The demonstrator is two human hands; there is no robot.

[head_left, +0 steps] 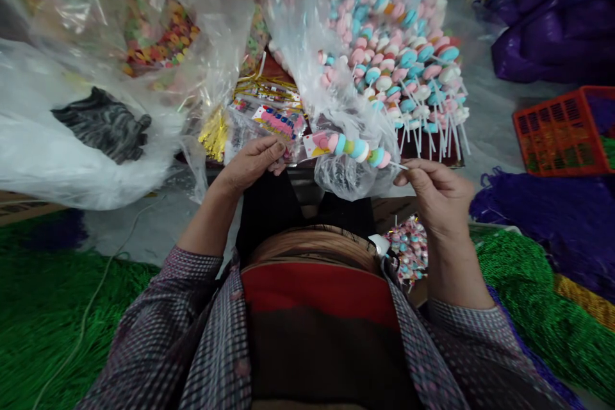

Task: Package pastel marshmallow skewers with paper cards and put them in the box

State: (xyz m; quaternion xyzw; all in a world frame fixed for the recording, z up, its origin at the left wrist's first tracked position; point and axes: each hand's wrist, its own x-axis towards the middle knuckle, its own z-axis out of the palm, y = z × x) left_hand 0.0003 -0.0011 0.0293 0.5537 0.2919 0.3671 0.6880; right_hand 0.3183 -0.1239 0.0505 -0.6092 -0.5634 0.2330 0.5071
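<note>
Right hand [439, 189] pinching candy skewer [358, 150] by its stick; candy skewer lies between the hands; left hand [257, 160] curled, grip cannot be told; printed packets [278, 122] beyond, lettering unreadable

By the look of it, a small packing workshop: beyond the right fingers [432, 170], sweet-like sticks [408, 70] pile in bulk by clear plastic, with an orange crate [552, 134] farther right; just beyond the left fingers [266, 148] lie printed packets [278, 120], then a big clear bag [216, 32]; nearer the body, heaps of green strands [57, 327] flank both sides
</note>
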